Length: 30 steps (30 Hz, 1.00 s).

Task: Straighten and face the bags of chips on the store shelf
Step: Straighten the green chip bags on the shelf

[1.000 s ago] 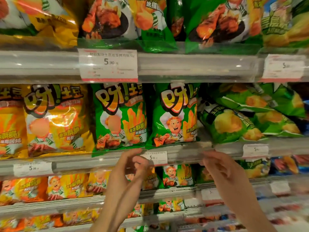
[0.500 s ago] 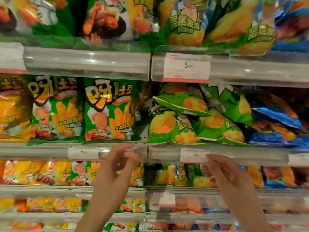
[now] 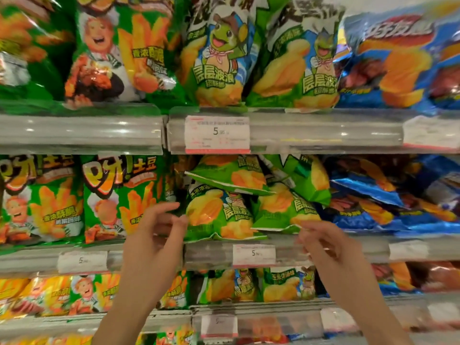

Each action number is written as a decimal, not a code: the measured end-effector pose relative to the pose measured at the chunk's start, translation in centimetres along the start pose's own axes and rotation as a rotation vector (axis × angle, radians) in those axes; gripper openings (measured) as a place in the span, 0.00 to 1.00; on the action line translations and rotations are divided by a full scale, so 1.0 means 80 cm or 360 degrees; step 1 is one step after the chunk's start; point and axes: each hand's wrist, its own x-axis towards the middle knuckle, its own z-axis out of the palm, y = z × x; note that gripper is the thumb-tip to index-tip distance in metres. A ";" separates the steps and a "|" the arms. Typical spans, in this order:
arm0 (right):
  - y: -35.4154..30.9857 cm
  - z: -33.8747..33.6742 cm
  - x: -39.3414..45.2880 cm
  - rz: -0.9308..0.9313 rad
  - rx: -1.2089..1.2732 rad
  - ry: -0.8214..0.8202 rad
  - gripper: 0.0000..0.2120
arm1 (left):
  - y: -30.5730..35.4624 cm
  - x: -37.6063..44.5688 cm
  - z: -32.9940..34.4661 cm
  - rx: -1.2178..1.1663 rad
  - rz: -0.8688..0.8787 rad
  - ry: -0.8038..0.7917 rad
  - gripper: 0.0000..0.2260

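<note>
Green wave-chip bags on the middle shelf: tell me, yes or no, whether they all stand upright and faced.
No: one green bag lies flat across the leaning bags below it, between the left hand and right hand.

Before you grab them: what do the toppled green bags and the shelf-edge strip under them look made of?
Green bags: thin glossy plastic film, likely foil-lined; they show creases, crimped seams and bright glare. Shelf-edge strip: clear hard plastic, apparently; shiny highlights run along it and the price tag shows through. Both hands, left and right, are empty.

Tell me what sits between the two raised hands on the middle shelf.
In the head view, two slumped green chip bags lie between the left hand and right hand, above a price tag.
</note>
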 end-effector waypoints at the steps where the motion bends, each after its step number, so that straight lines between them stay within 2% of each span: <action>1: -0.006 0.001 0.006 -0.0013 -0.0001 0.0006 0.05 | 0.004 0.011 0.003 0.0040 0.0041 0.0008 0.09; 5: -0.028 0.012 0.040 -0.0223 -0.0198 0.0093 0.04 | 0.020 0.060 0.023 0.0158 0.0072 -0.0115 0.20; 7: -0.033 0.020 0.057 -0.0419 -0.0420 0.0184 0.07 | 0.023 0.083 0.033 0.0181 0.0015 -0.0213 0.26; 10: -0.031 0.026 0.081 -0.0621 -0.0801 0.0392 0.14 | 0.017 0.107 0.047 0.0272 -0.0044 -0.0312 0.28; 12: -0.023 0.024 0.096 -0.0655 -0.0957 0.0467 0.20 | 0.012 0.117 0.053 0.0313 -0.0069 -0.0351 0.30; 15: -0.006 0.017 0.118 -0.0507 -0.0984 0.0439 0.31 | 0.014 0.124 0.058 0.0194 -0.0091 -0.0366 0.32; 19: 0.008 0.016 0.137 -0.0333 -0.1039 0.0357 0.35 | 0.012 0.126 0.060 0.0019 -0.0105 -0.0311 0.27; 22: 0.005 0.017 0.141 -0.0319 -0.1179 0.0459 0.32 | 0.013 0.119 0.053 -0.0060 -0.0117 -0.0278 0.25; 26: -0.013 0.025 0.135 -0.0273 -0.1220 0.0633 0.33 | 0.008 0.111 0.044 -0.0118 -0.0125 -0.0256 0.18; 30: -0.027 0.033 0.127 -0.0455 -0.1090 0.0566 0.33 | 0.005 0.109 0.045 -0.0160 -0.0153 -0.0255 0.18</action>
